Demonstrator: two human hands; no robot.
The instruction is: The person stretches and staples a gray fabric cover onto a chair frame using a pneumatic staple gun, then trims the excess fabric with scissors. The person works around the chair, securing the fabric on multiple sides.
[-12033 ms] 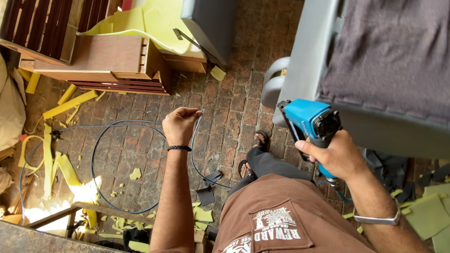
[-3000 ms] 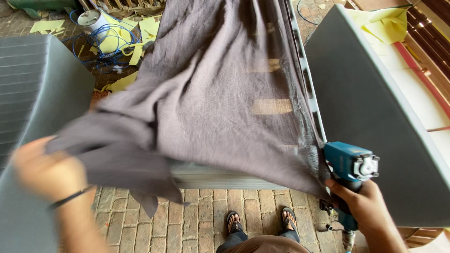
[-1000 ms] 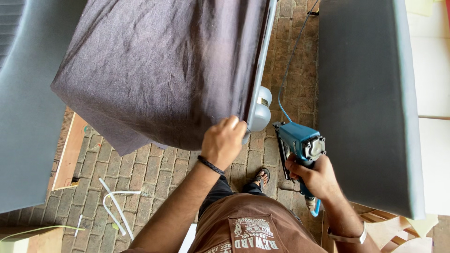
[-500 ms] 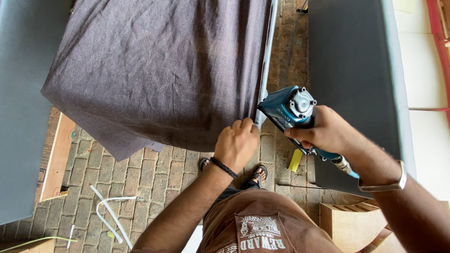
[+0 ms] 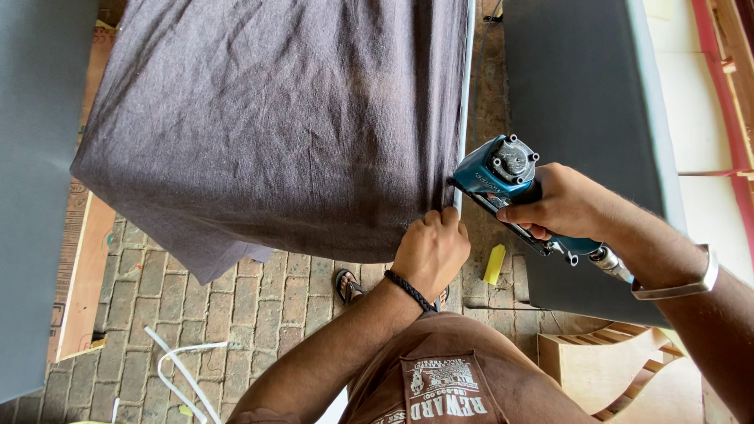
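Your left hand (image 5: 430, 253) is closed on the edge of the dark cloth (image 5: 275, 126), fingers pinching it down against the pale frame edge (image 5: 465, 102) that runs up the cloth's right side. Your right hand (image 5: 564, 204) is wrapped tight around the grip of the blue staple gun (image 5: 503, 174), whose nose is pressed to that same edge just above your left fingers. The cloth lies spread over the frame in front of you, its near corner hanging loose over the brick floor (image 5: 259, 306).

This looks like the fastening step: the cloth is pulled over and the gun is set at the edge. The next move seems to call for keeping the cloth taut and flat under the left fingers, with those fingers clear of the gun's nose, and the nose square to the frame.

A grey upholstered panel (image 5: 589, 118) stands just right of the gun, another grey panel (image 5: 35, 196) at far left, and a yellow foam scrap (image 5: 494, 265) lies on the floor.
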